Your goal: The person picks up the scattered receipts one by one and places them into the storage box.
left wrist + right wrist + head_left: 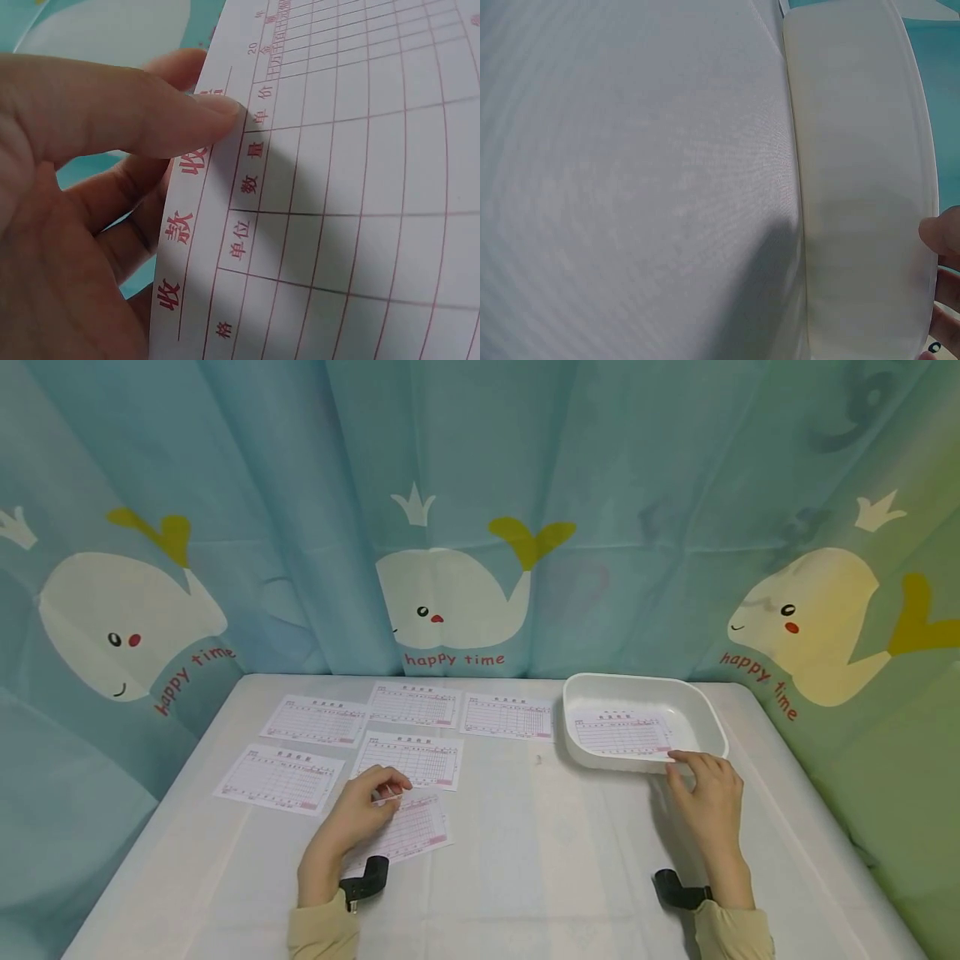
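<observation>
In the head view my left hand (pixel 365 806) is at the front of a group of printed paper slips. It pinches one receipt slip (pixel 411 829) by its headed edge. The left wrist view shows the thumb (pixel 214 112) flat on the red-printed face of this slip (pixel 360 195), with fingers behind the paper. My right hand (pixel 708 793) grips the front rim of a white plastic tub (pixel 637 763). Its thumb (pixel 939 231) lies at the rim in the right wrist view, with the other fingers over the far side. A receipt slip (pixel 622 735) lies inside the tub.
Several more receipt slips lie face up on the white-covered table (pixel 540 877), including one at the left (pixel 281 778) and one beside the tub (pixel 507 717). A blue curtain (pixel 630 527) with whale prints hangs along the table's back edge.
</observation>
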`<move>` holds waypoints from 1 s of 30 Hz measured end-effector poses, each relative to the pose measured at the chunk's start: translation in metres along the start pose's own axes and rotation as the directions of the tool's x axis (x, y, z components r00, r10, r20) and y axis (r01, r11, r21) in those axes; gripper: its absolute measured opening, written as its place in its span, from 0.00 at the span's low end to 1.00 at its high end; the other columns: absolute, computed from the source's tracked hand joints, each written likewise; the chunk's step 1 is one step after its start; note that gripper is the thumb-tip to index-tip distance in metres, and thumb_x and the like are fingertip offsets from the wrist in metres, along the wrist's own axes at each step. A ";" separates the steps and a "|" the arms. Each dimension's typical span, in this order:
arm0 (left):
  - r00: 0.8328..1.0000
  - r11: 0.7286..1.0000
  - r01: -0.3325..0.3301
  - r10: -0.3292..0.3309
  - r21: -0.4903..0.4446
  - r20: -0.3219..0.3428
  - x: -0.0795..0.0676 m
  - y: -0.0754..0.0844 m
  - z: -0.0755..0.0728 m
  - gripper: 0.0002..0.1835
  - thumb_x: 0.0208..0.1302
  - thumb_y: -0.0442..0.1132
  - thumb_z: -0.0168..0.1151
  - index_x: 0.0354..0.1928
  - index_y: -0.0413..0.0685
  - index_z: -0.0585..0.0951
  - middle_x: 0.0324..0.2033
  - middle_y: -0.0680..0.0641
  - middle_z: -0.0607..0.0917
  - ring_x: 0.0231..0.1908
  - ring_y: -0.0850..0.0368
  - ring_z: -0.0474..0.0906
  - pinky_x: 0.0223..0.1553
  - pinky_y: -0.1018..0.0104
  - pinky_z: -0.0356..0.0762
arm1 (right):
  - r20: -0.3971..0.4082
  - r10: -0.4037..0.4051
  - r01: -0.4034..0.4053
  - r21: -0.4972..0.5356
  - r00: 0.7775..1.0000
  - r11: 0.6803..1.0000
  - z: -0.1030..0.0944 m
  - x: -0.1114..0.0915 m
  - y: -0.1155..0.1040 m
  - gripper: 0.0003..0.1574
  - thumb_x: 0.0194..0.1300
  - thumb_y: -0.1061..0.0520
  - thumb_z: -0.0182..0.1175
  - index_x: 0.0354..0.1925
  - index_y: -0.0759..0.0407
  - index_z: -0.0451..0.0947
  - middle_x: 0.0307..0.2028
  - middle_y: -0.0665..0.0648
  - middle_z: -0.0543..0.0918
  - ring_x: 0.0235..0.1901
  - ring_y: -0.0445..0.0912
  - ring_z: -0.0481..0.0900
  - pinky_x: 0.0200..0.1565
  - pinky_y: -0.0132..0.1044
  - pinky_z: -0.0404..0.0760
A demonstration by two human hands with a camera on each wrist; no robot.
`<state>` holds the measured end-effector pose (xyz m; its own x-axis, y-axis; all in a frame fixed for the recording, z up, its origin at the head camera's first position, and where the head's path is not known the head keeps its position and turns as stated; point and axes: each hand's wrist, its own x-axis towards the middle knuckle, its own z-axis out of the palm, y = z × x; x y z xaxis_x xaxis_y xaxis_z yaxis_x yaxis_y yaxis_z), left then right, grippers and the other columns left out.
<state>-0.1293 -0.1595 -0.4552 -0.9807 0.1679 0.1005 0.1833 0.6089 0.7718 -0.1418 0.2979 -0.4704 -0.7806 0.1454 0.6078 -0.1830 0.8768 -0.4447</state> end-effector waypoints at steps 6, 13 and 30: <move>0.996 0.996 -0.092 0.092 -0.001 0.013 0.003 0.007 0.007 0.17 0.52 0.21 0.59 0.39 0.48 0.85 0.33 0.49 0.83 0.32 0.61 0.71 0.36 0.71 0.70 | -0.018 -0.016 0.016 0.008 1.000 1.000 0.000 0.000 0.002 0.10 0.54 0.67 0.65 0.38 0.68 0.82 0.38 0.71 0.83 0.44 0.65 0.72 0.48 0.61 0.63; 0.985 0.985 -0.171 0.172 -0.016 0.014 0.010 0.017 0.015 0.18 0.55 0.22 0.61 0.44 0.50 0.85 0.34 0.48 0.84 0.32 0.63 0.71 0.35 0.71 0.71 | -0.026 -0.024 0.024 0.020 0.999 1.000 0.000 0.000 0.002 0.10 0.54 0.67 0.64 0.38 0.68 0.82 0.37 0.70 0.84 0.43 0.64 0.73 0.47 0.61 0.64; 0.972 0.972 -0.223 0.227 -0.078 0.052 0.041 0.050 0.045 0.17 0.59 0.25 0.60 0.45 0.52 0.85 0.36 0.49 0.84 0.33 0.61 0.72 0.36 0.70 0.71 | -0.014 -0.008 0.008 0.003 1.000 1.000 0.002 0.000 0.003 0.10 0.55 0.66 0.64 0.38 0.67 0.82 0.39 0.70 0.84 0.44 0.64 0.73 0.49 0.61 0.64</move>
<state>-0.1576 -0.0872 -0.4403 -0.9083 0.3424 0.2404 0.3917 0.4941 0.7762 -0.1435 0.3000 -0.4730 -0.7707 0.1452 0.6205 -0.1910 0.8763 -0.4423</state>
